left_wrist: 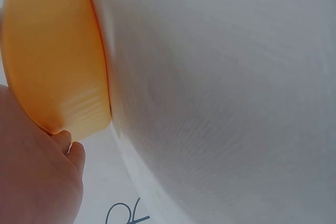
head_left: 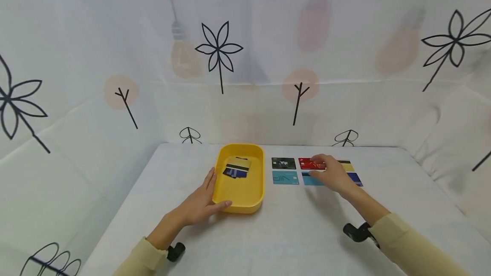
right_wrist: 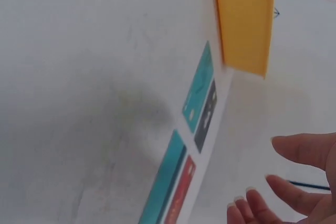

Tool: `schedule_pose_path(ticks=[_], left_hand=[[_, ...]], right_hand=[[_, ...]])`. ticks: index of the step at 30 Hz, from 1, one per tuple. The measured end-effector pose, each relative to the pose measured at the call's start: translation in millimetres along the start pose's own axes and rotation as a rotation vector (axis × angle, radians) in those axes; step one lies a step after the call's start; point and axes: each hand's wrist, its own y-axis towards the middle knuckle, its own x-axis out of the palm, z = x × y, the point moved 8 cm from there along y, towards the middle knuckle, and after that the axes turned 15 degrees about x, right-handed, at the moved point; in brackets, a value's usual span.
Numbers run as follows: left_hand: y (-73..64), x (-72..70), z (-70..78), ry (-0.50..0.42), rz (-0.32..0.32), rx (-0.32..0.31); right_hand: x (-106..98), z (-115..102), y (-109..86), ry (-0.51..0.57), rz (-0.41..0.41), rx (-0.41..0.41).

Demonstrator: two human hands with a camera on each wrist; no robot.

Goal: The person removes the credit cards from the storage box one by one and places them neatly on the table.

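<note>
My left hand (head_left: 197,203) rests against the near left corner of a yellow tray (head_left: 238,197), its fingers along the side wall and its thumb over the near rim. Inside the tray lies a loose pile of cards (head_left: 238,164), a gold one with a black stripe on top. Over the cards right of the tray hovers my right hand (head_left: 331,174), thumb and fingers apart with nothing between them. Below it are a red VIP card (head_left: 307,163) and a blue card with a dark stripe (head_left: 312,180), both partly covered in the head view.
Left of those two lie a black Vip card (head_left: 284,163) and a teal card (head_left: 285,178). To their right are a gold striped card (head_left: 347,166) and a dark blue card (head_left: 356,179). A printed white curtain (head_left: 253,114) hangs behind the white table (head_left: 276,242).
</note>
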Motion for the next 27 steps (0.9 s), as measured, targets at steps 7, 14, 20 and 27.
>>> schedule_pose_path(ticks=[7,14,20,27], left_hand=[[0.1,-0.1,0.7,0.001,0.0,0.002],[0.1,1.0,-0.3,-0.008,0.004,0.003],[0.7,1.2,-0.8,-0.014,0.006,-0.002],[-0.7,-0.1,1.0,-0.017,0.012,0.002]], right_hand=[[17.7,-17.1,-2.8,-0.001,-0.061,-0.05],[36.5,-38.5,-8.0,0.056,-0.138,-0.119],[51.6,-57.2,-9.1,0.07,-0.152,-0.16],[69.9,-81.2,-11.2,0.074,-0.172,-0.211]])
